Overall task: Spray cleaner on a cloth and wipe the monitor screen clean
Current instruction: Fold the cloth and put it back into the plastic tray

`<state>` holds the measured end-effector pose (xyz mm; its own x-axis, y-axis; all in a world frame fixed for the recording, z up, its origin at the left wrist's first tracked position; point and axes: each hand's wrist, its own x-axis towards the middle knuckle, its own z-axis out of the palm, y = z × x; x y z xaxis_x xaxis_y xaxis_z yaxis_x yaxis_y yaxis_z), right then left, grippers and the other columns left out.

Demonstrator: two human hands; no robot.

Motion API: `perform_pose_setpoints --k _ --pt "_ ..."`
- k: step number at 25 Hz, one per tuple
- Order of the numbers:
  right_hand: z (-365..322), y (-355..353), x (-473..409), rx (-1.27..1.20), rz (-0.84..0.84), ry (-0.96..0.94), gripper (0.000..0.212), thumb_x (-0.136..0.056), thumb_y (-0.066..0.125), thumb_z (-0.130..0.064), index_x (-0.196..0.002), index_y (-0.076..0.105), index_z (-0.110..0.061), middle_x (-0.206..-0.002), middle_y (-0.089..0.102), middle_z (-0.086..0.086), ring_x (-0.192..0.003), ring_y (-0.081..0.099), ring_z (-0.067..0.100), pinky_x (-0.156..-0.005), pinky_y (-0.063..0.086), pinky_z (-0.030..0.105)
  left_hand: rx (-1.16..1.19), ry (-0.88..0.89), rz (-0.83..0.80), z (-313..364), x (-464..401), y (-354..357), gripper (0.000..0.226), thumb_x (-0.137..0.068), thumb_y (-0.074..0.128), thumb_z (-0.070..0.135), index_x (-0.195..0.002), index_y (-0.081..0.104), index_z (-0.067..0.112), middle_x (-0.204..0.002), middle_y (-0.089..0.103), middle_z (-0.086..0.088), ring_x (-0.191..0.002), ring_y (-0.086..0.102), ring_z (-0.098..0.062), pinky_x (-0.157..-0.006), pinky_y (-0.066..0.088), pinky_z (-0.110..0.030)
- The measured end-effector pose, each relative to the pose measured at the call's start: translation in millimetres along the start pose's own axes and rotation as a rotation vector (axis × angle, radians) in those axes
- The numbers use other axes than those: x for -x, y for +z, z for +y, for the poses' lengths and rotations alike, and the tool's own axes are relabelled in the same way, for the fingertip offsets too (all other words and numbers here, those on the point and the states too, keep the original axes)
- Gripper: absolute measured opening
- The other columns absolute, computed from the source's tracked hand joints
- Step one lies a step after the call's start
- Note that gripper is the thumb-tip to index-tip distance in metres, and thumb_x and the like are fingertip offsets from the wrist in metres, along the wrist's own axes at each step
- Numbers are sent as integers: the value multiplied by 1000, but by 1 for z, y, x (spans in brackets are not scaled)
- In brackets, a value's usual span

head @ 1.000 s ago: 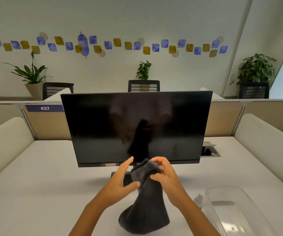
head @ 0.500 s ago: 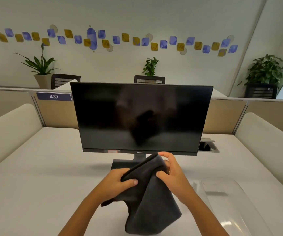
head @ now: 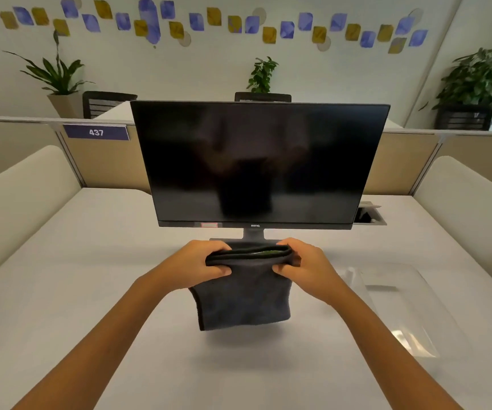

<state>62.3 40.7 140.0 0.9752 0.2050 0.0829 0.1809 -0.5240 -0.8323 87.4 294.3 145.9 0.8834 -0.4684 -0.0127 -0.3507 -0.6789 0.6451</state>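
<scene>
A black monitor point(head: 256, 164) stands on the white desk point(head: 76, 276), its screen dark and facing me. Just in front of its stand I hold a dark grey cloth point(head: 244, 300) folded over, hanging down above the desk. My left hand point(head: 200, 263) grips the cloth's top left corner and my right hand point(head: 304, 263) grips the top right corner, the folded edge stretched between them. A whitish spray bottle point(head: 349, 273) lies partly hidden behind my right wrist, next to the clear box.
A clear plastic box point(head: 401, 309) sits on the desk at my right. A cable hatch point(head: 369, 216) is open behind the monitor's right side. Beige partitions point(head: 16, 196) border the desk left, right and behind. Plants and chairs stand beyond.
My hands have moved apart and spread the bunched cloth into a flat folded rectangle held by its two top corners. The view has dropped and moved nearer the monitor.
</scene>
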Motion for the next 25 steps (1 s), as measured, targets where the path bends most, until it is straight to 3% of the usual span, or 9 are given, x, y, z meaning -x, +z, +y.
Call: perform_pose_setpoints --k 5,7,10,13,17,21,23,25 --pt "13 9 13 -252 -176 158 27 -85 67 -23 -107 58 -35 -106 63 -9 -98 62 14 -65 55 21 202 -83 -150 -20 17 2 21 -80 65 49 -98 60 43 -91 63 22 -84 63 -4 -60 50 -13" --pt "22 18 12 -223 -195 223 28 -85 67 -22 -109 58 -33 -109 61 -5 -100 60 16 -64 56 23 146 -87 -198 -30 12 7 20 -80 61 54 -96 61 43 -92 63 21 -84 63 -5 -62 51 -15" --pt "38 39 7 -50 -182 281 24 -85 64 -17 -105 58 -29 -107 60 -4 -98 58 16 -70 58 26 20 -90 -210 -50 -1 30 13 -86 58 45 -98 60 39 -97 63 15 -87 59 -8 -69 42 -14" --pt "52 60 -6 151 -20 255 22 -87 62 -10 -107 61 -20 -105 64 1 -97 59 19 -83 50 24 -29 -117 -108 -64 -16 53 18 -90 56 34 -105 62 26 -105 65 1 -88 56 -10 -75 42 -18" --pt "60 74 -14 213 214 174 15 -89 58 -5 -100 65 -12 -100 67 5 -86 58 14 -81 45 19 -96 -89 78 -64 -27 56 22 -91 57 29 -109 63 18 -106 66 -3 -92 58 -14 -84 46 -26" --pt "65 74 11 221 223 22 13 -90 58 -6 -95 65 -15 -100 65 3 -87 53 9 -80 41 13 -126 27 188 -59 4 68 18 -90 59 31 -103 64 20 -98 64 4 -85 53 -8 -78 44 -19" --pt "72 74 34 263 192 -81 21 -85 60 1 -92 64 -19 -99 64 -3 -91 53 10 -81 43 14 -178 132 214 -58 33 81 15 -87 62 31 -100 66 24 -92 62 9 -82 53 -5 -71 39 -11" --pt "82 78 59 351 143 -115 30 -79 61 6 -91 65 -21 -100 62 -9 -96 53 9 -81 42 10 -229 208 203 -60 58 97 15 -84 67 28 -98 68 25 -90 62 10 -79 53 -6 -66 37 -13"
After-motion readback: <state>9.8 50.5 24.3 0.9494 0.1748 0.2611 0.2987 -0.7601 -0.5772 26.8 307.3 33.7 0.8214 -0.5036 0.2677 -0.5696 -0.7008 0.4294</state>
